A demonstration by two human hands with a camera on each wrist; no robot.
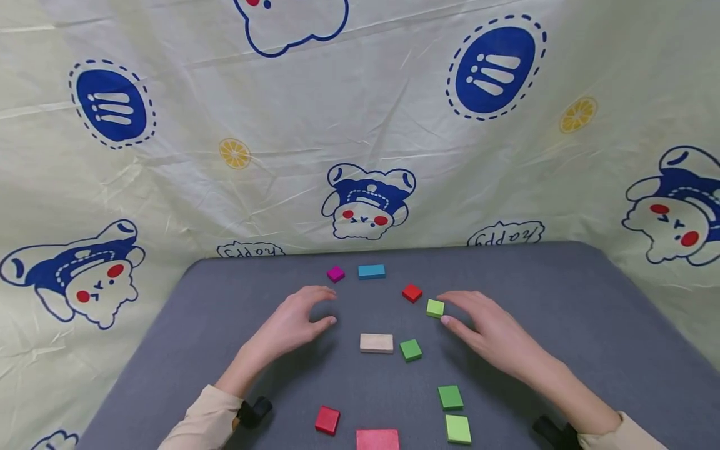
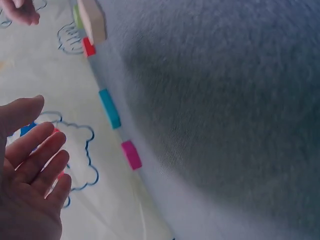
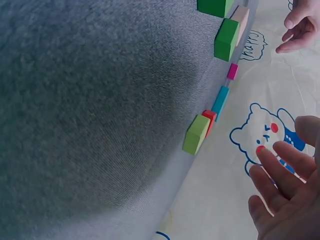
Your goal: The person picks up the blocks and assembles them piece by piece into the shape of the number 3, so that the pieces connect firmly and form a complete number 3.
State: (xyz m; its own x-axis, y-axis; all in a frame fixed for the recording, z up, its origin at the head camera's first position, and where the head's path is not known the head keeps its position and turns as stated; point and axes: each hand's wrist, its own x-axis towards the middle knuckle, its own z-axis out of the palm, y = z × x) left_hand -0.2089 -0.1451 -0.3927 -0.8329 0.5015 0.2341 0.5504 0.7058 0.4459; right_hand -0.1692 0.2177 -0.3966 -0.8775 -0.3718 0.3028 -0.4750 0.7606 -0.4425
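1. Nearest me, a rose-red rectangular block [image 1: 377,439] lies on the near table [image 1: 185,350].
2. I see the right hand [image 1: 486,322], fingers spread and loosely curved, just beside the far light green block [image 1: 435,309].
3. That block lies on the table, near-right of a red block [image 1: 412,293].
4. The left hand [image 1: 295,317], fingers likewise spread, hovers left of the beige block [image 1: 376,344].

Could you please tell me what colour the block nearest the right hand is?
The block is light green, showing best in the head view.

Green, red, blue, magenta and pale blocks [image 1: 376,344] on a grey table [image 1: 225,300]
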